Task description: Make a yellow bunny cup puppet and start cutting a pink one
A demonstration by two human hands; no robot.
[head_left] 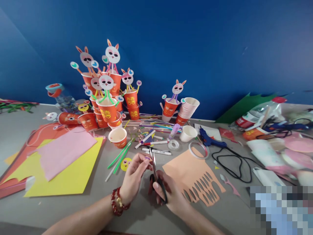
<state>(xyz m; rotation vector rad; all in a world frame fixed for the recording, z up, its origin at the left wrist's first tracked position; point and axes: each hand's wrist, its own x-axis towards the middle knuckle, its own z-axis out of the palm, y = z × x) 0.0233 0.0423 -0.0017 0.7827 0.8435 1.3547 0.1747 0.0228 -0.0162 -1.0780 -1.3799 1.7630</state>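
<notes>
My right hand (168, 189) grips a pair of scissors (154, 162) by the black handles, the slightly parted blades pointing away from me. Close beside the blades, my left hand (137, 173) pinches a small piece of paper (147, 158) with a purple spot, mostly covered by the fingers. A yellow paper face (126, 164) lies just left of that hand. Green straws (122, 158) rest a little farther left. On the right is an orange paper sheet (182, 164) with several leaf-shaped holes along its near edge.
Red paper cups with rabbit figures (106, 109) stand at the back left, another rabbit cup (170, 107) beside stacked cups (188, 109). Markers (158, 151), tape (173, 144) and a blue glue gun (211, 140) with its black cord lie mid-table. Yellow paper (73, 176) covers the left.
</notes>
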